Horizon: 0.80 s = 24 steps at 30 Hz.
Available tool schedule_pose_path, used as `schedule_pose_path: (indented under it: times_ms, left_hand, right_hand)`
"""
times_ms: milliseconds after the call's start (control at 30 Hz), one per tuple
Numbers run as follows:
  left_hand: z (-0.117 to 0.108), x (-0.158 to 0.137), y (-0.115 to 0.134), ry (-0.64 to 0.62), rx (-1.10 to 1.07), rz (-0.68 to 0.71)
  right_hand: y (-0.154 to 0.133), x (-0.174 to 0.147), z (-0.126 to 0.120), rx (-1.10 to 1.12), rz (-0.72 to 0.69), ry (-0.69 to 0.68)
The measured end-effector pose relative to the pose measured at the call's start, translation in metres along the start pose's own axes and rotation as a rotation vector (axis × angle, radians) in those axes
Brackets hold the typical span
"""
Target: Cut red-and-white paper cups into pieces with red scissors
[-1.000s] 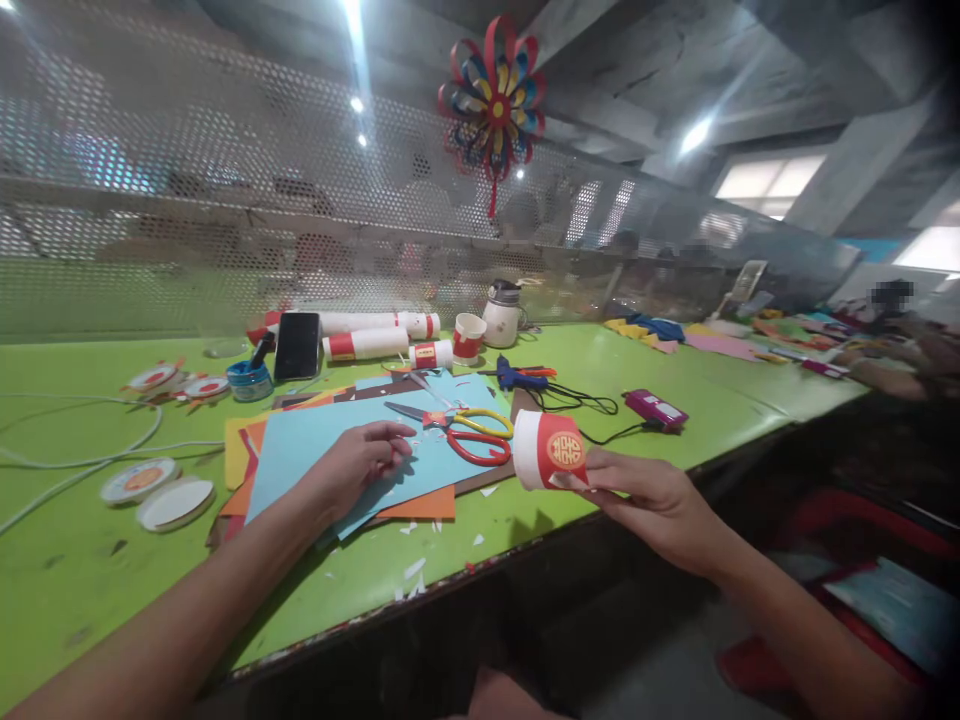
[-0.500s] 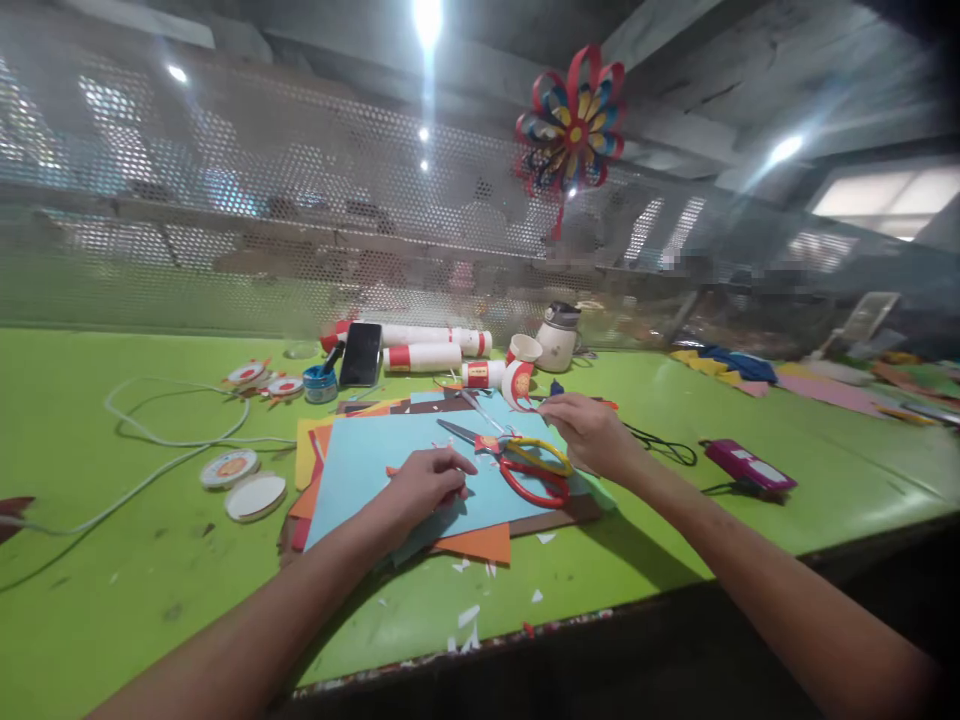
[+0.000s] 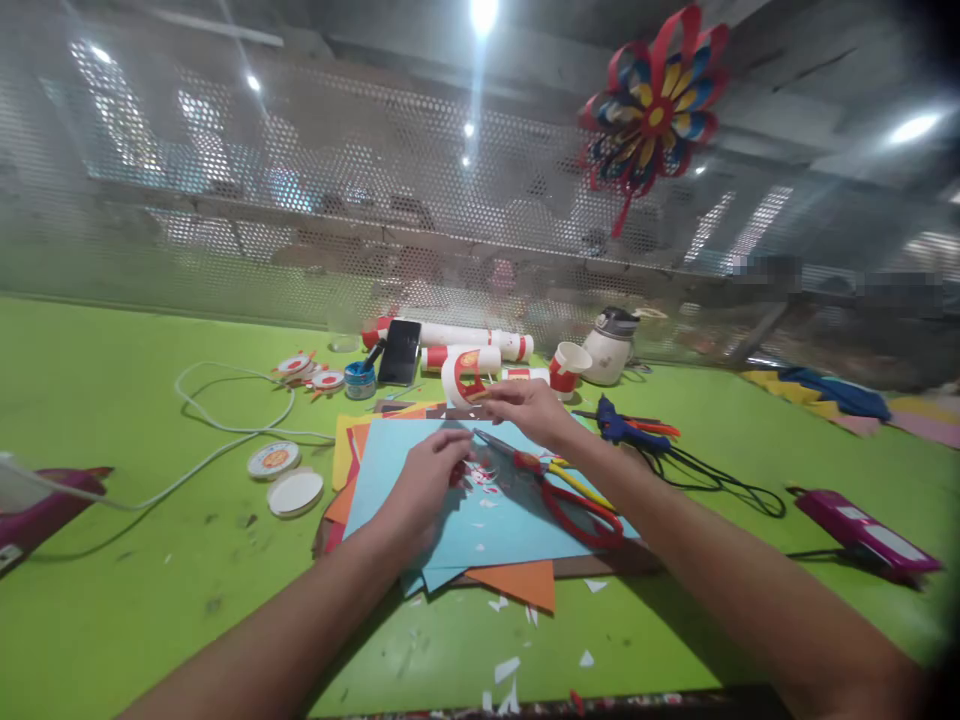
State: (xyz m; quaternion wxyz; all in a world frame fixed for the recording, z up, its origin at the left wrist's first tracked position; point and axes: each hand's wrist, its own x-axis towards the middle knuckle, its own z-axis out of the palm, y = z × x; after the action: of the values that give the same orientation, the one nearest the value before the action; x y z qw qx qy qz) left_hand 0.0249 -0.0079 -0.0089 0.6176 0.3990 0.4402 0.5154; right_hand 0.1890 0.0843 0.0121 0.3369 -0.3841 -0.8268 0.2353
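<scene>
In the head view my right hand (image 3: pixel 531 408) pinches a cut paper cup (image 3: pixel 454 380), white with a red and yellow print, above the far edge of the light blue paper (image 3: pixel 517 535). My left hand (image 3: pixel 435 468) rests over that sheet, fingers apart and loosely bent, with its thumb side partly hidden. Small red and white paper scraps (image 3: pixel 484 475) lie beside its fingertips. Scissors (image 3: pixel 581 515) with red and yellow handles lie on the sheet beneath my right wrist, blades pointing left.
Behind are a red-and-white paper cup (image 3: pixel 570 368), a kettle (image 3: pixel 611 348), white tubes (image 3: pixel 469 340), a phone (image 3: pixel 400 350) and a blue jar (image 3: pixel 360 380). A blue glue gun (image 3: pixel 613 420) with a black cord lies right. White discs (image 3: pixel 296 493) and a pale cable (image 3: pixel 247 432) lie left.
My right hand has moved left towards my left hand, carrying the cut paper cup away from the other cup. The scissors have shifted slightly on the blue paper. The head view has turned left.
</scene>
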Motion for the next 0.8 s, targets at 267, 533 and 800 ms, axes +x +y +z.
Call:
schedule_pose_path:
  times_ms: [267, 533, 800]
  left_hand:
    - [-0.01, 0.007, 0.011, 0.047, -0.127, 0.016]
    - [-0.008, 0.004, 0.011, 0.017, 0.217, 0.243]
    - [-0.004, 0.0, 0.016, -0.12, 0.296, 0.293]
  right_hand:
    - [-0.019, -0.024, 0.024, 0.325, 0.071, -0.038]
    - [-0.023, -0.049, 0.013, 0.378, 0.149, -0.056]
    - [-0.034, -0.073, -0.004, 0.192, 0.156, -0.124]
